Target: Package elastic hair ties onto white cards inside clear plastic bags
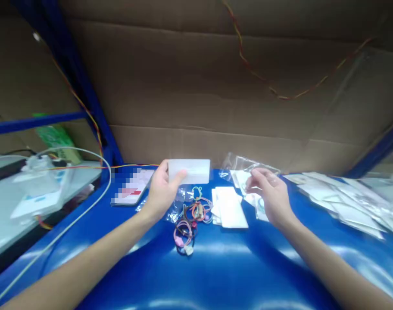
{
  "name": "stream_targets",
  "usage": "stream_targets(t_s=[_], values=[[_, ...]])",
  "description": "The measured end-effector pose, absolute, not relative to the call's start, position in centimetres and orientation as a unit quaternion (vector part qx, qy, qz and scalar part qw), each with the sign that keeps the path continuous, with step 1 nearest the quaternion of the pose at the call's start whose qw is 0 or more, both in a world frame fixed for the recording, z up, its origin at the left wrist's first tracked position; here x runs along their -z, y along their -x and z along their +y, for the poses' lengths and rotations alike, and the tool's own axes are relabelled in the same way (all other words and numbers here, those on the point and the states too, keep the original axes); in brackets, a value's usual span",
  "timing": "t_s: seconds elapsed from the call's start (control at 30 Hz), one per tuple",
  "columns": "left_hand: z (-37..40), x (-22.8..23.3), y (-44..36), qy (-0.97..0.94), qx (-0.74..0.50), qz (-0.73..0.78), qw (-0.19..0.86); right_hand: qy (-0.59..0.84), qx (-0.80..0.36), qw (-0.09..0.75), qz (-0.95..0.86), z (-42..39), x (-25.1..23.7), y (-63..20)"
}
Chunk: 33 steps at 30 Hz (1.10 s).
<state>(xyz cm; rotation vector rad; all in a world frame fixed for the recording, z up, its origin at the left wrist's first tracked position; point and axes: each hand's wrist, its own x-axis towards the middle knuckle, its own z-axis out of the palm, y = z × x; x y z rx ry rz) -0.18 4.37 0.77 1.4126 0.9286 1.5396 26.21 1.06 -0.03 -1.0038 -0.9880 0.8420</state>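
Note:
My left hand (162, 189) is closed on a blank white card (198, 170), its thumb lying across the front. My right hand (274, 196) pinches a clear plastic bag (237, 163) that spreads out to the left of the fingers. Beneath and between the hands lies a loose pile of colourful hair ties (198, 211), some with small charms. A short stack of white cards (230, 209) sits just right of the pile. More clear plastic (173, 211) lies under the left hand. Partly hidden behind my right hand are bagged white cards (242, 181) on the blue surface.
Many white cards in clear bags (341, 200) are spread at the right. A phone (136, 187) lies at the left, partly pixelated. A pale cable (96, 202) loops along the left edge. Blue shelf posts (93, 99) and a cardboard wall (196, 94) enclose the back.

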Motion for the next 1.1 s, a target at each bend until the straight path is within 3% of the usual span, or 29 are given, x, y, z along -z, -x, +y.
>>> stream_targets(t_s=[0.1, 0.27, 0.37, 0.5, 0.77, 0.87, 0.97, 1.1], values=[[3.7, -0.9, 0.0, -0.596, -0.585, 0.350, 0.425, 0.404, -0.425, 0.671, -0.452, 0.9, -0.5, -26.1], [2.1, -0.6, -1.2, -0.627, -0.533, 0.321, 0.469, 0.372, -0.522, 0.565, -0.519, -0.6, -1.1, -24.4], [1.8, -0.4, -1.5, -0.627, -0.512, 0.325, 0.488, 0.413, -0.469, 0.519, -0.584, -1.4, -0.9, -23.6], [1.8, -0.6, -1.5, -0.594, -0.530, 0.334, 0.505, 0.433, -0.320, 0.533, -0.653, -1.8, -0.6, -23.6], [1.9, -0.4, -1.8, -0.580, -0.533, 0.342, 0.513, 0.476, -0.311, 0.534, -0.626, -1.0, -0.7, -24.3], [2.5, -0.1, -1.7, -0.556, -0.553, 0.353, 0.510, 0.508, -0.203, 0.567, -0.616, -1.0, -1.6, -25.6], [3.1, 0.1, -1.2, -0.539, -0.576, 0.371, 0.490, 0.478, 0.016, 0.558, -0.678, -1.2, -2.4, -27.6], [3.4, 0.3, -0.9, -0.545, -0.587, 0.383, 0.459, 0.377, 0.164, 0.411, -0.814, -1.3, -2.4, -29.1]])
